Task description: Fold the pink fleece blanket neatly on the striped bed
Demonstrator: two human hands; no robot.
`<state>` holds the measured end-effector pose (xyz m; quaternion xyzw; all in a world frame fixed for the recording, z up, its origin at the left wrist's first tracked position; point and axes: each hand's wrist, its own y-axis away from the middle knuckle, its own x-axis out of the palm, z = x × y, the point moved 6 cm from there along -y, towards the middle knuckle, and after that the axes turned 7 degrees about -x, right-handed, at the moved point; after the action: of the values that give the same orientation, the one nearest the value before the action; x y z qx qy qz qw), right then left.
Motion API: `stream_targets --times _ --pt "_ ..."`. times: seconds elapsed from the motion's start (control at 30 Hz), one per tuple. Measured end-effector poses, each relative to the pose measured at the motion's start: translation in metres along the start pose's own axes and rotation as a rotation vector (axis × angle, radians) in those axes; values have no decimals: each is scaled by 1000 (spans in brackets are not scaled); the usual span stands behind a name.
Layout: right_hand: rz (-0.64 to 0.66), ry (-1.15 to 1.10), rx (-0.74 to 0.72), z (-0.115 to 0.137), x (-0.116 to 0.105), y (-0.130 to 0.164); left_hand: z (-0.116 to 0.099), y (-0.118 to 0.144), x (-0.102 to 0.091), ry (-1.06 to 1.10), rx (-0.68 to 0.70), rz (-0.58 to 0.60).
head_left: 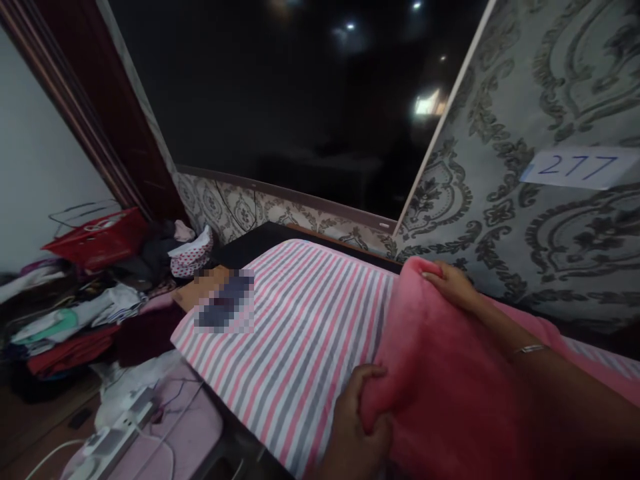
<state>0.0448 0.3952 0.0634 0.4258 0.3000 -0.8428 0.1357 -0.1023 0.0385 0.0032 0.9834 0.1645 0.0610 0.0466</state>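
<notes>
A thick red-pink blanket (445,360) lies in a raised fold across the right part of a pink, grey and white striped sheet (310,307). My left hand (363,417) grips the near end of the fold, fingers curled over its edge. At the far end, my right hand (450,283) pinches the blanket's top edge, with a bracelet on the wrist. Left of the fold the striped sheet lies flat. A blurred-out patch hides something at the sheet's left edge.
A large dark television screen (300,100) stands behind the sheet. Piled clothes (90,320) and a red bag (100,233) lie at the left. A white power strip (115,433) with cables rests on a pink stool (190,413). A paper marked 277 (580,167) is on the patterned wall.
</notes>
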Motion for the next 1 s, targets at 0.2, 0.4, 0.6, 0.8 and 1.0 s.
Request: stream_targets --times 0.2,0.4,0.6,0.8,1.0 --pt "-34 -70 -86 55 2 -40 -59 2 -57 55 112 -256" --pt "7 -83 -92 146 91 -84 -77 -5 -160 -5 104 -541" --pt "175 41 -65 184 162 -103 -40 -18 -227 -193 87 -816" --pt "363 27 -31 171 197 -93 -4 -19 -237 -275 6 -919" --pt "457 -57 12 142 168 -95 -16 -16 -236 -396 -20 -947"
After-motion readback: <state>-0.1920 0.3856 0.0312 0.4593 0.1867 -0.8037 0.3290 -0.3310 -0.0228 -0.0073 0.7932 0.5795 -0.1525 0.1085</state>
